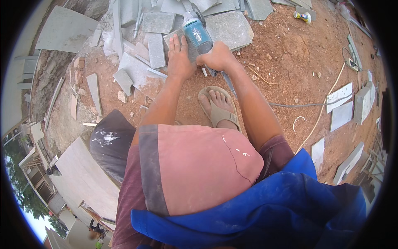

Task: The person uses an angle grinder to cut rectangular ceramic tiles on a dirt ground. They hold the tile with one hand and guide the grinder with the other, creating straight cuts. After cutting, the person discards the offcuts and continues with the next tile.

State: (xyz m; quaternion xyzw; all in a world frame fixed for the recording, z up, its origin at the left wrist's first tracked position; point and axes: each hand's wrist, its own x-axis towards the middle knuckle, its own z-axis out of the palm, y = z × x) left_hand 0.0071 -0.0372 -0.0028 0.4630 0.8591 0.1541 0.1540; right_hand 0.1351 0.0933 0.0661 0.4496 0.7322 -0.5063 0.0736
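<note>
A teal and silver angle grinder (196, 32) lies across grey stone tiles at top centre, its dark disc at the upper end. My right hand (217, 56) is closed around the lower end of its body, where a cord trails down. Just left of the tool, my left hand (180, 58) has its fingers stretched flat on a grey tile (169, 40). Another grey tile (230, 29) sits to the right of the grinder, partly beside and behind it.
Several loose tiles and offcuts (155, 50) cover the ground at upper left. My sandalled foot (217, 103) is below my hands. A cable (290, 104) crosses reddish dirt (273, 58) toward slabs (340, 97) at right. A small container (302, 16) lies at upper right.
</note>
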